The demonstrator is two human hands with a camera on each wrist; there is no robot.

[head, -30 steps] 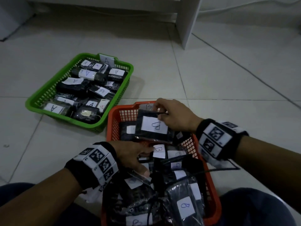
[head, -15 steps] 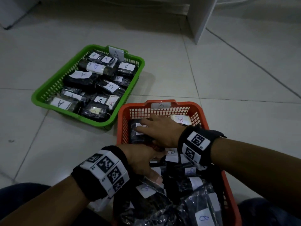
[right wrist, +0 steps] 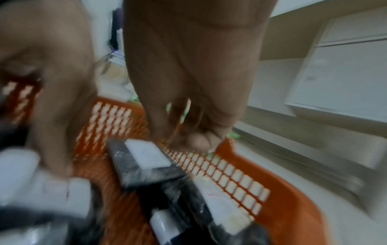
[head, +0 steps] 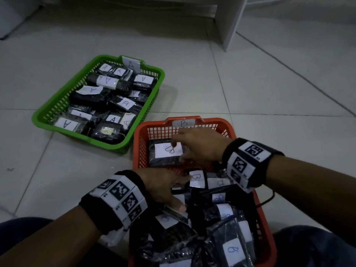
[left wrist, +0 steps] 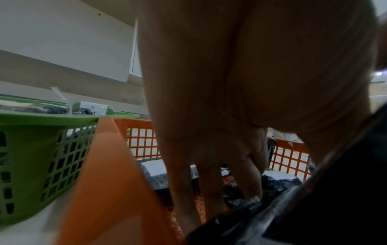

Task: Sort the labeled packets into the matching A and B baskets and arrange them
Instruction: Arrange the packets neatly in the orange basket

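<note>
Right hand [head: 200, 145] over far end of orange basket [head: 142, 151], fingers loosely bent on B packet [head: 165, 153] lying flat — left hand [head: 165, 187] nearer, fingers straight among piled packets; green basket [head: 44, 116] beyond it.

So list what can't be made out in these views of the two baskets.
- Left hand fingertips: head view, buried among packets in the orange basket.
- Right hand grip: right wrist view is motion-blurred.
- Nearest packets' labels: cut off by the head view's bottom edge.
- Green basket lower packets: covered by those on top.
</note>
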